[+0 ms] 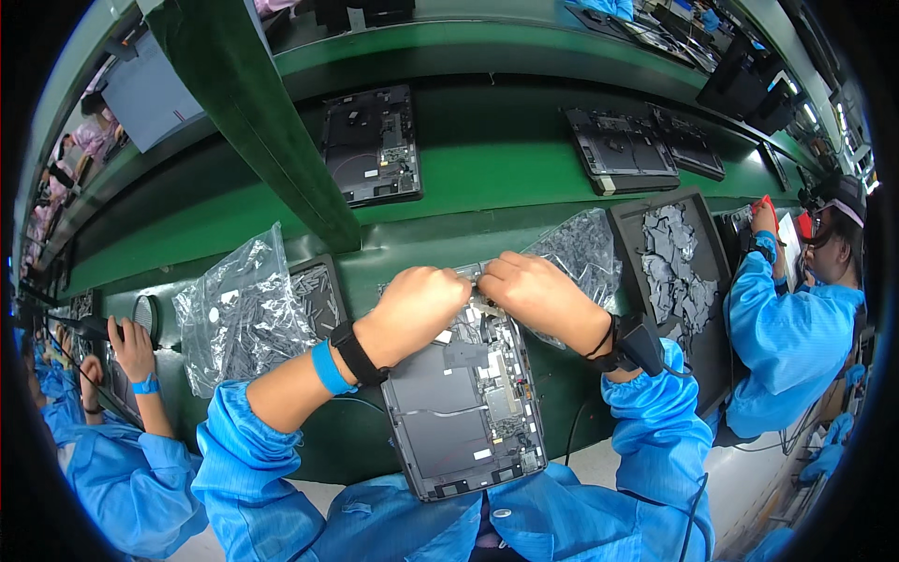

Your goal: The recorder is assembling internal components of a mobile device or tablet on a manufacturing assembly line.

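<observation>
An opened laptop base (435,433) lies in front of me, its dark battery area on the left and its circuit board (501,398) on the right. Both my hands meet over its far edge. My left hand (423,302) is closed with the fingertips curled down and hidden. Beside it, my right hand (529,288) is also closed, its fingers pinched near the far end of the board. Whatever either hand grips is too small or too covered to make out. A blue band and a black strap circle my left wrist; a black device is on my right wrist.
A clear bag of small dark parts (248,323) and a small parts tray (323,295) lie left. Another bag (585,258) and a tray of grey pieces (712,281) lie right. Opened laptop bases (370,145) rest farther back, near a green post (248,122). Co-workers flank me.
</observation>
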A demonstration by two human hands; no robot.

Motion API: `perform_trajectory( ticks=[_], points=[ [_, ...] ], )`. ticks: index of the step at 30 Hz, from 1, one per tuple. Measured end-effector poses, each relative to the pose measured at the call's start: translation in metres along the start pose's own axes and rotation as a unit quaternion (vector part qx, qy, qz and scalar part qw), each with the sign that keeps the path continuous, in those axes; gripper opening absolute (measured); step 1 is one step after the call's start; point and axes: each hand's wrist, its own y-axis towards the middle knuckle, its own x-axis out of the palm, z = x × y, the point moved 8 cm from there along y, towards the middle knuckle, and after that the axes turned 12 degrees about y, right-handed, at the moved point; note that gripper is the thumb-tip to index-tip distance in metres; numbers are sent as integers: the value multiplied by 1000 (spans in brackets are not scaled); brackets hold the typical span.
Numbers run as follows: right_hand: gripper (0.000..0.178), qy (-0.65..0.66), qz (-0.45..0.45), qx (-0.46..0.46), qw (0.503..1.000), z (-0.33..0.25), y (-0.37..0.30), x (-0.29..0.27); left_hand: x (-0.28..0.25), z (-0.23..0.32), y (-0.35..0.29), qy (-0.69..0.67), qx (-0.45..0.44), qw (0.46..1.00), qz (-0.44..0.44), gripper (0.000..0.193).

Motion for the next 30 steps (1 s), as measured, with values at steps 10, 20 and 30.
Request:
perform_trajectory(
  ticks=[10,20,30],
  points=[
    [7,-14,12,24,1000,-3,0,-1,2,0,4,1,-28,1000,7,16],
    [11,-8,27,12,1000,0,0,-3,2,0,3,11,-34,999,17,18],
    [14,-4,86,17,996,-9,-7,-21,-2,-9,-2,-84,-69,994,-12,11]
  ],
)
